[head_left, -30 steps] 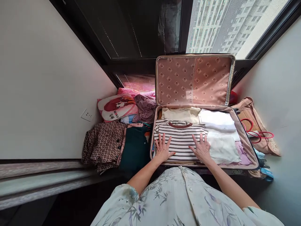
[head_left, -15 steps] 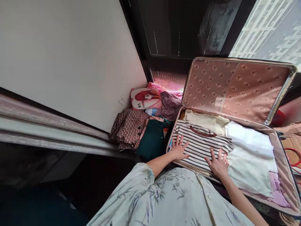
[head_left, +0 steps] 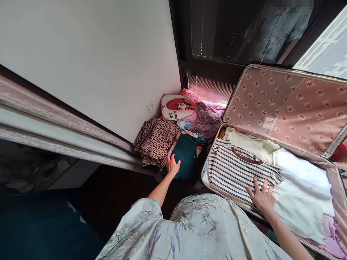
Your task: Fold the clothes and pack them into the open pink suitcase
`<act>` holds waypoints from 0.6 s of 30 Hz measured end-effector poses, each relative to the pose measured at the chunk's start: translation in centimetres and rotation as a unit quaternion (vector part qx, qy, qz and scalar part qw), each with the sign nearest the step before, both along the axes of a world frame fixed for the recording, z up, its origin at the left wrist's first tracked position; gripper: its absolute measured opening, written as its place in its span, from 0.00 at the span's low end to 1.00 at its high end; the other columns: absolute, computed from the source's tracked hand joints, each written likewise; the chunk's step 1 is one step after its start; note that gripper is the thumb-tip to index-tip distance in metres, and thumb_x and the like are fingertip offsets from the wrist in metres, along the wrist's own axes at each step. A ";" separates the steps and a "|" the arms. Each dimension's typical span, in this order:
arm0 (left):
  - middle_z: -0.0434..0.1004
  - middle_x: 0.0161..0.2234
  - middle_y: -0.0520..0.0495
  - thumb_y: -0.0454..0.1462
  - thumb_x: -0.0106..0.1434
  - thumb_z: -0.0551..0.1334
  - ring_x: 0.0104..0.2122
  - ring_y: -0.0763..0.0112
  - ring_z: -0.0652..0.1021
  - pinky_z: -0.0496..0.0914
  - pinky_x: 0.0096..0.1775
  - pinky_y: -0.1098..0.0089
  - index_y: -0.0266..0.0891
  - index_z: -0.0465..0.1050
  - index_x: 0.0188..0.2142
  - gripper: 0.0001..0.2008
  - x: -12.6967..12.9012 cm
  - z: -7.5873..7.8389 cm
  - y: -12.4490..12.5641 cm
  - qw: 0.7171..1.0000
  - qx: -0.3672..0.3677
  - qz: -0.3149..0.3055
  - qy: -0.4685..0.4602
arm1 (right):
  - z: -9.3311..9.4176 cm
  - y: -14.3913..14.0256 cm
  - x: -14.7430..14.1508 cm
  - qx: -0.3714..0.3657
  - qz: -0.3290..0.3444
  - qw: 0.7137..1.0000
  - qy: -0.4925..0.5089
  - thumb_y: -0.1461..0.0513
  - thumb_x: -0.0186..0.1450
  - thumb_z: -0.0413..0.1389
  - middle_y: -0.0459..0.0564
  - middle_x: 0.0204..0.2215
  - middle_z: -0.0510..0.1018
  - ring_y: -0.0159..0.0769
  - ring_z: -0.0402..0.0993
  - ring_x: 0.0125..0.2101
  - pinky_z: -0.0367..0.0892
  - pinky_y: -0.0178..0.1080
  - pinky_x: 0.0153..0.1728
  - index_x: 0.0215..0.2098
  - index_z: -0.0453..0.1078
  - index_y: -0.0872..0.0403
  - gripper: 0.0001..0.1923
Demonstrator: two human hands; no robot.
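Note:
My right hand (head_left: 262, 196) lies flat with spread fingers on a striped shirt (head_left: 233, 173) that is folded inside an open suitcase (head_left: 208, 159). At the left, my left hand (head_left: 172, 165) reaches the near edge of a folded dark green garment (head_left: 187, 151), fingers apart, with nothing seen gripped. Whether it touches the cloth I cannot tell. Against that garment sits a brown patterned garment (head_left: 158, 139). Beside the striped shirt in the suitcase are a cream garment (head_left: 252, 142), white clothes (head_left: 303, 173), a pale green garment (head_left: 298, 213) and a lilac garment (head_left: 333, 234).
The suitcase lid (head_left: 287, 108), lined in pink, stands up at the back. A pillow with a cartoon print (head_left: 180, 107) and a crumpled mauve cloth (head_left: 207, 119) lie in the corner. A white wall (head_left: 94, 65) with a socket (head_left: 150, 106) rises at the left.
My left hand has left the striped shirt and moved left to the dark green garment. My right hand stays on the shirt. The view has turned left.

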State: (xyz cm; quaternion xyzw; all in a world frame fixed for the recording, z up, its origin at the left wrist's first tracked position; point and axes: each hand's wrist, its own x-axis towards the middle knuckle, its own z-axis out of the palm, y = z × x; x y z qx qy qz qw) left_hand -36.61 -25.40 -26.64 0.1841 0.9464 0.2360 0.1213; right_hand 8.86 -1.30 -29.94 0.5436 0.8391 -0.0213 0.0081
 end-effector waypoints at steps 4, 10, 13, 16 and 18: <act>0.61 0.65 0.27 0.43 0.62 0.68 0.64 0.38 0.66 0.63 0.60 0.45 0.38 0.61 0.66 0.35 -1.6 -1.9 -1.2 0.997 -0.081 0.008 -0.015 | 0.2 -0.1 -0.1 0.014 0.008 1.000 -0.001 0.39 0.67 0.38 0.62 0.74 0.45 0.70 0.39 0.71 0.54 0.71 0.58 0.74 0.52 0.47 0.43; 0.64 0.65 0.25 0.43 0.60 0.71 0.65 0.40 0.67 0.63 0.62 0.48 0.35 0.57 0.68 0.41 -2.0 -2.5 0.5 0.997 -0.074 -0.018 -0.029 | 0.1 0.4 0.0 -0.016 -0.020 0.999 -0.035 0.36 0.66 0.34 0.62 0.73 0.48 0.68 0.43 0.71 0.52 0.66 0.62 0.74 0.54 0.47 0.46; 0.75 0.55 0.24 0.43 0.59 0.72 0.58 0.39 0.76 0.69 0.56 0.49 0.34 0.64 0.63 0.36 -2.8 -2.4 0.9 0.988 -0.088 0.004 -0.124 | -0.2 0.6 0.0 -0.034 -0.037 0.998 -0.045 0.33 0.65 0.31 0.59 0.74 0.47 0.67 0.44 0.71 0.50 0.65 0.63 0.75 0.52 0.45 0.47; 0.79 0.50 0.29 0.44 0.58 0.73 0.53 0.43 0.80 0.71 0.53 0.54 0.37 0.71 0.57 0.30 -3.6 -2.1 0.9 0.983 -0.079 -0.018 -0.164 | -0.4 0.7 0.0 -0.035 -0.042 0.997 -0.047 0.32 0.65 0.30 0.59 0.74 0.47 0.67 0.44 0.71 0.49 0.65 0.63 0.75 0.52 0.44 0.48; 0.76 0.55 0.29 0.42 0.59 0.73 0.57 0.45 0.77 0.69 0.56 0.54 0.37 0.69 0.59 0.31 -3.6 -1.8 0.9 0.986 -0.073 -0.022 -0.149 | -0.5 0.7 0.0 -0.030 -0.041 0.998 -0.047 0.33 0.65 0.30 0.60 0.74 0.46 0.67 0.43 0.71 0.49 0.65 0.63 0.75 0.52 0.45 0.48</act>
